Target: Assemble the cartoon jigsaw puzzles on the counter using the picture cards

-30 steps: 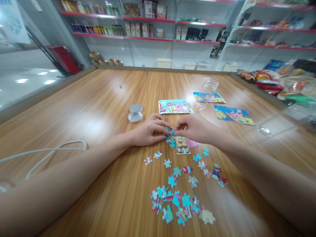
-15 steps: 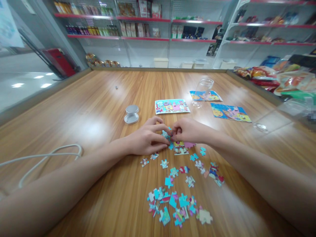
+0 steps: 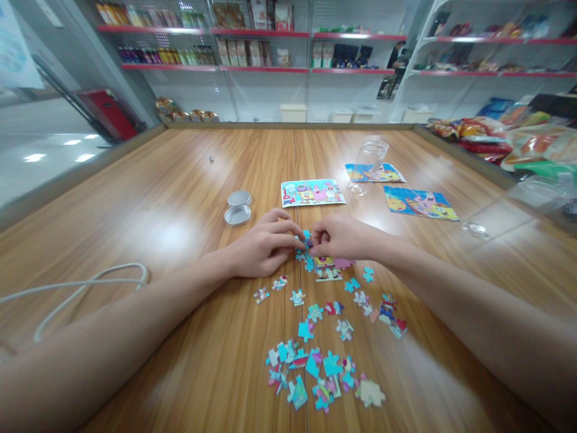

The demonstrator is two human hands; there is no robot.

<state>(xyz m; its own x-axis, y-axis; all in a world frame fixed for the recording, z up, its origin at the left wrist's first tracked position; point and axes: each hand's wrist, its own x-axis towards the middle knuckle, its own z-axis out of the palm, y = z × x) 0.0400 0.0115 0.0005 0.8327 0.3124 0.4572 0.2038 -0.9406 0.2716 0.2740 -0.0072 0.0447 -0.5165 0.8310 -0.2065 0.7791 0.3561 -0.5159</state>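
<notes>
My left hand (image 3: pixel 264 246) and my right hand (image 3: pixel 343 236) meet over a small joined patch of jigsaw pieces (image 3: pixel 325 268) on the wooden table (image 3: pixel 180 198). Both hands pinch at turquoise puzzle pieces (image 3: pixel 305 242) at the patch's upper left corner, fingertips almost touching. Several loose puzzle pieces (image 3: pixel 315 373) lie scattered nearer to me, most in a cluster at the front.
A picture card (image 3: pixel 312 192) lies just beyond my hands; two more cards (image 3: pixel 419 202) lie to the right. A clear jar (image 3: pixel 367 161) lies on its side by them. Two round metal lids (image 3: pixel 237 207) sit left of centre. A white cable (image 3: pixel 85 285) loops at left. Snack bags (image 3: pixel 496 135) crowd the right edge.
My hands have drawn closer together over the patch's corner and my fingers have tightened on the pieces. The view has shifted slightly; the loose pieces lie as before.
</notes>
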